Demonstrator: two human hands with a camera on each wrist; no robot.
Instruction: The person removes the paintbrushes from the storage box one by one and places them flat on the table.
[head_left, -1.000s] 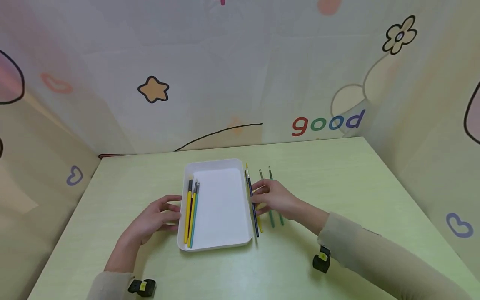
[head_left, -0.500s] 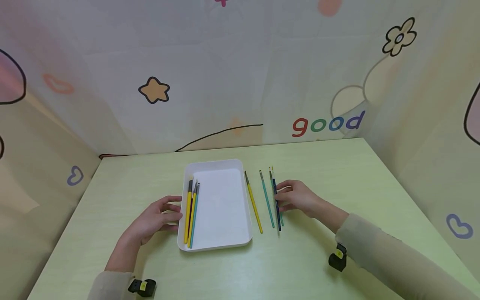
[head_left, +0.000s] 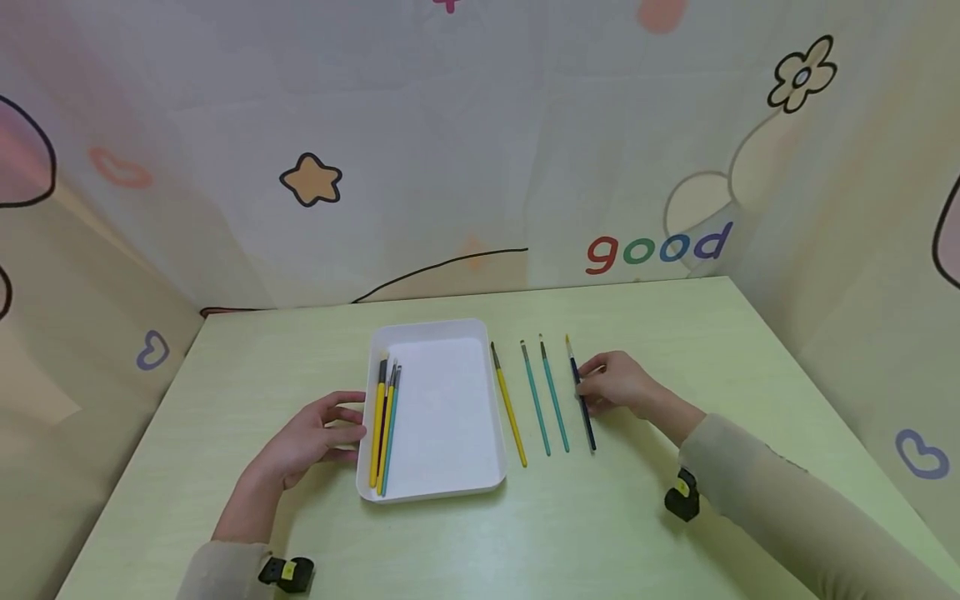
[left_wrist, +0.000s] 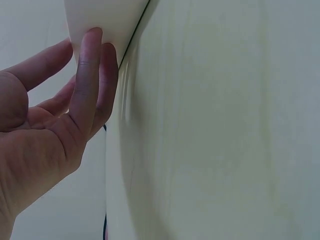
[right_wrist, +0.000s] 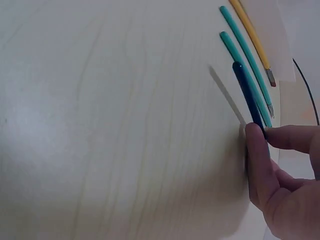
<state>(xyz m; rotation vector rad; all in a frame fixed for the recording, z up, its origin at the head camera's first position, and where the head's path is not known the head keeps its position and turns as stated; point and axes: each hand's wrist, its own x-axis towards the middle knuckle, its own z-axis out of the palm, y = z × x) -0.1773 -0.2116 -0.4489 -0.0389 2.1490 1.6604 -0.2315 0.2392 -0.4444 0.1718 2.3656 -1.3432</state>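
A white tray (head_left: 450,487) sits mid-table with a yellow, a dark and a teal brush (head_left: 384,429) lying along its left side. The fingers of my left hand (head_left: 341,425) are straight, and their tips touch the tray wall (left_wrist: 105,15) from outside; the wrist view shows the hand (left_wrist: 85,65) holding nothing. To the tray's right lie a yellow brush (head_left: 509,406) and two teal brushes (head_left: 536,398) (head_left: 555,394). My right hand (head_left: 592,390) pinches a dark blue brush (head_left: 584,417) at the row's right end, low over the table. The right wrist view shows that pinch (right_wrist: 262,132) on the blue handle (right_wrist: 246,90).
The pale green table (head_left: 675,333) is walled on three sides by cartoon-printed panels. A thin black cable (head_left: 225,311) runs along the back left edge. Black wrist units (head_left: 681,498) (head_left: 287,573) sit on both sleeves.
My right hand has carried the dark blue brush from beside the tray rightward, past the yellow and teal brushes, to the right end of the row. The left hand has stayed put.
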